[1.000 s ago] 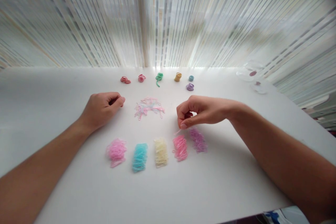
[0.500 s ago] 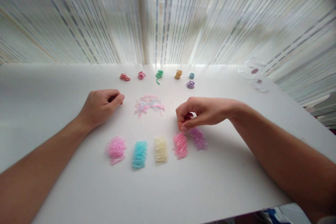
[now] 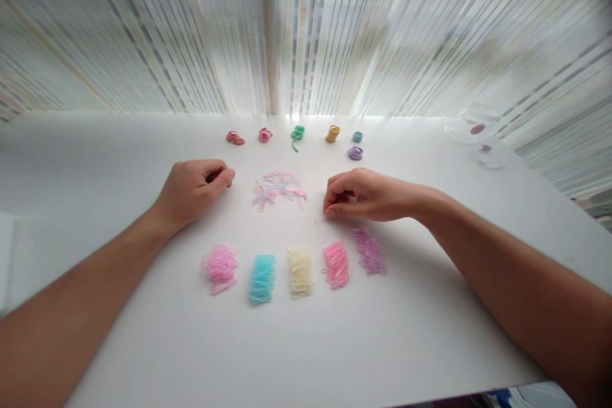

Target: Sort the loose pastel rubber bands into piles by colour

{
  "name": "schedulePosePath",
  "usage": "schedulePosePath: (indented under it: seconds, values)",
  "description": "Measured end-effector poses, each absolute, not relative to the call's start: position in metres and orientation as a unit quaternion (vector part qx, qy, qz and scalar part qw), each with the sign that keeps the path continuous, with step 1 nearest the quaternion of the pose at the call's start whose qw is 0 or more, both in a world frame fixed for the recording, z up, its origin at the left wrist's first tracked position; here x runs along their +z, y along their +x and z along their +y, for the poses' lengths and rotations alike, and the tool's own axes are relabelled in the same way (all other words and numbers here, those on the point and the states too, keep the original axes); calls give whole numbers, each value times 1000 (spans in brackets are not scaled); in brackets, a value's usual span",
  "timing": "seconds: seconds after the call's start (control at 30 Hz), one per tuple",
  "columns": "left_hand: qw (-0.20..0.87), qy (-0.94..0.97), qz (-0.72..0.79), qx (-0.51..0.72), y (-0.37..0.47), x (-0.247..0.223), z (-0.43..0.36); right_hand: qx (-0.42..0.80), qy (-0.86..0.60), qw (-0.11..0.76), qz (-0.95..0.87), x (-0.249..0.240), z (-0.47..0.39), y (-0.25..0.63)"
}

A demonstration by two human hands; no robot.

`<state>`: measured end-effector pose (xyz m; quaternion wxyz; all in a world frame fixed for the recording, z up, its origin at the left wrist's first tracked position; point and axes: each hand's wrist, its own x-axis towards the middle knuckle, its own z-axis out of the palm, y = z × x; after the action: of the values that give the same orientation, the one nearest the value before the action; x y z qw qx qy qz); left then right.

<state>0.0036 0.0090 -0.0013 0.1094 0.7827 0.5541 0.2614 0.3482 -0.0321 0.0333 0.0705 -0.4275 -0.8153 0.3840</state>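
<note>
My left hand (image 3: pixel 198 194) rests on the table in a loose fist, left of a loose tangle of pink, white and pale blue rubber bands (image 3: pixel 280 191); nothing shows in its fingers. To the right of that tangle, my right hand (image 3: pixel 356 194) is pinched shut. A thin pale rubber band (image 3: pixel 319 220) sticks out at its fingertips. Nearer to me lie bunches of small rubber bands: light pink (image 3: pixel 221 266), turquoise (image 3: pixel 262 278), cream (image 3: pixel 300 272), bright pink (image 3: pixel 336 264) and purple (image 3: pixel 370 251).
Along the back of the white table (image 3: pixel 287 350) sit small coils: red (image 3: pixel 234 138), pink (image 3: pixel 265 134), green (image 3: pixel 297 134), mustard (image 3: pixel 333 134), blue (image 3: pixel 357 136) and violet (image 3: pixel 355 153). A clear plastic item (image 3: pixel 478 131) lies at back right, before a striped curtain (image 3: pixel 191 32).
My right hand has moved away from the bright pink and purple bunches, back toward the tangle, and a pale band now shows at its fingertips. The whole view has shifted slightly.
</note>
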Motion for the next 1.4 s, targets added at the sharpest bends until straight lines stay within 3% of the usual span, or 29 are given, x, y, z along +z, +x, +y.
schedulePosePath:
  seconds: [0.4,1.1,1.4]
  values:
    - [127,782,548,269,5,-5,7,377,-423,115,-816,20,-33,343]
    - [134,780,549,269,6,-2,6,369,-429,93,-819,24,-39,339]
    - [157,769,551,284,9,-8,6,378,-452,132,-797,48,-62,301]
